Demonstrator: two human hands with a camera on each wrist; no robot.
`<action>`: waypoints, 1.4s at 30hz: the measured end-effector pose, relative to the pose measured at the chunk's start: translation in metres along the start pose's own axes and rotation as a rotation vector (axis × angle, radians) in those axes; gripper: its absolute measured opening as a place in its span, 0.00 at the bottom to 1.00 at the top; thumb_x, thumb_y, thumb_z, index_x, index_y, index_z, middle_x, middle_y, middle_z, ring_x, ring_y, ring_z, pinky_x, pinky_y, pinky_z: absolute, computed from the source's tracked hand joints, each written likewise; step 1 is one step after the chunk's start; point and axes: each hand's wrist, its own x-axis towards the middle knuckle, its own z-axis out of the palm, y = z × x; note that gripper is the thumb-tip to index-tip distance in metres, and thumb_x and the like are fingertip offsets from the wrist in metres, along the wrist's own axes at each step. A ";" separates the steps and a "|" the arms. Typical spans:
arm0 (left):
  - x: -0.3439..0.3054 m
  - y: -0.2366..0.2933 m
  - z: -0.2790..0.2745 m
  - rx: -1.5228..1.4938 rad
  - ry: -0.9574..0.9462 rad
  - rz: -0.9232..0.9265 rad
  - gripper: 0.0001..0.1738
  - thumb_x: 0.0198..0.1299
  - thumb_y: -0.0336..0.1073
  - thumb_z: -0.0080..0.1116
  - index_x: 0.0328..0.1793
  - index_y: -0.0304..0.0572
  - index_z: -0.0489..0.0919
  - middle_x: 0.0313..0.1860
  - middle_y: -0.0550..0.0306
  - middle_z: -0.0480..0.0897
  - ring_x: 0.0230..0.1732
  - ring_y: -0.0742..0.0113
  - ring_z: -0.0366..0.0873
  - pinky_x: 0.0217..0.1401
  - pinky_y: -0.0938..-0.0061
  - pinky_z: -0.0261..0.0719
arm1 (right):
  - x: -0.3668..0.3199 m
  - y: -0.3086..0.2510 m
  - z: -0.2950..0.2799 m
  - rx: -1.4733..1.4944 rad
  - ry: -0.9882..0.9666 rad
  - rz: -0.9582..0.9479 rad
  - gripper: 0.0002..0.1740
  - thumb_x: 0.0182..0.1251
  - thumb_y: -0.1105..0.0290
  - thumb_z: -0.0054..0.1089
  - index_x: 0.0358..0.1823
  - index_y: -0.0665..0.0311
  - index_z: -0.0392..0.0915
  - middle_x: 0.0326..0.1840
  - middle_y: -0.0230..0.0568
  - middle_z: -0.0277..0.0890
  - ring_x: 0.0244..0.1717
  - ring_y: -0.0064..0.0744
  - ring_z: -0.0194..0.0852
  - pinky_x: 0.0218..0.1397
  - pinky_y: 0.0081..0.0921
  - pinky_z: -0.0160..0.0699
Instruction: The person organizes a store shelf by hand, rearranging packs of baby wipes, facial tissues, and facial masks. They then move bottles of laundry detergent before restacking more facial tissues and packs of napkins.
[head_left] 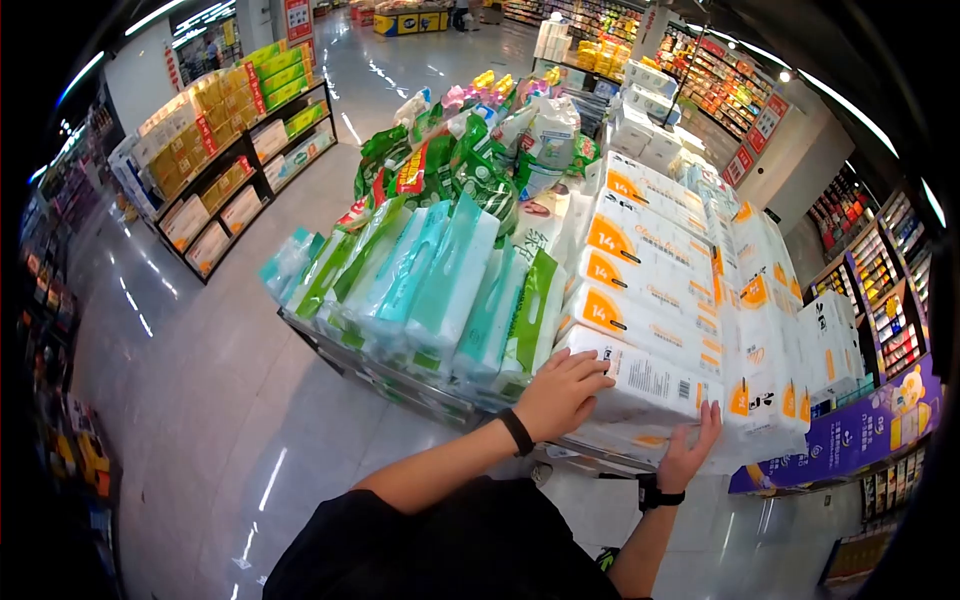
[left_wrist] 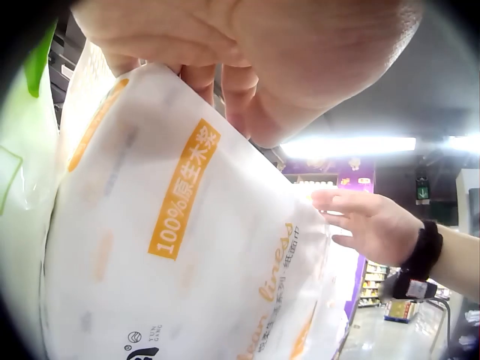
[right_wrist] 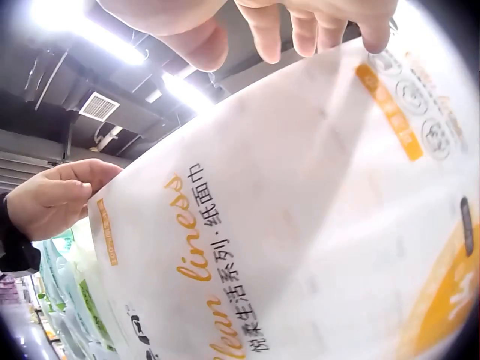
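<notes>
A white plastic-wrapped pack of facial tissues (head_left: 645, 380) with orange markings lies at the near end of a row of similar packs. My left hand (head_left: 562, 396) rests on its left end, the fingers reaching over the top edge. At the pack's near right corner, my right hand (head_left: 687, 455) touches it with fingers extended. In the left wrist view, the pack's side (left_wrist: 112, 217) carries an orange label, and the right hand (left_wrist: 375, 229) appears at the far end. The right wrist view shows the left hand (right_wrist: 60, 196) at the opposite corner.
Teal and green tissue packs (head_left: 440, 280) stand left of the white row. Green bags (head_left: 440, 165) are heaped behind them. More white packs (head_left: 755, 330) are stacked on the right, near a purple display panel (head_left: 850, 435). A shelf of boxed goods (head_left: 235, 190) stands across the aisle.
</notes>
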 end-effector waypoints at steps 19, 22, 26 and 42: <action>-0.001 0.000 0.006 0.048 0.024 0.002 0.29 0.64 0.28 0.64 0.74 0.50 0.84 0.78 0.55 0.83 0.83 0.46 0.74 0.85 0.42 0.67 | 0.002 -0.016 0.034 -0.215 0.025 -0.055 0.40 0.64 0.75 0.73 0.80 0.59 0.73 0.87 0.52 0.65 0.89 0.71 0.49 0.90 0.65 0.50; -0.002 -0.001 0.006 0.074 0.022 0.022 0.29 0.65 0.29 0.64 0.74 0.49 0.84 0.79 0.55 0.82 0.83 0.45 0.74 0.85 0.42 0.68 | 0.005 -0.013 0.040 -0.200 0.034 -0.044 0.38 0.66 0.72 0.75 0.79 0.59 0.75 0.86 0.51 0.66 0.88 0.71 0.50 0.90 0.65 0.50; -0.001 0.001 0.000 0.108 -0.015 0.046 0.30 0.65 0.30 0.66 0.76 0.45 0.82 0.81 0.52 0.80 0.84 0.42 0.72 0.85 0.41 0.68 | 0.002 -0.018 0.051 -0.204 0.057 -0.039 0.35 0.67 0.69 0.77 0.77 0.59 0.78 0.85 0.50 0.67 0.88 0.70 0.51 0.89 0.64 0.51; 0.016 -0.013 -0.020 0.221 -0.124 -0.165 0.39 0.65 0.46 0.74 0.82 0.53 0.76 0.86 0.31 0.69 0.77 0.33 0.77 0.85 0.35 0.66 | 0.006 0.038 0.003 0.072 0.203 0.348 0.29 0.71 0.74 0.72 0.73 0.59 0.78 0.67 0.40 0.72 0.67 0.41 0.74 0.70 0.42 0.75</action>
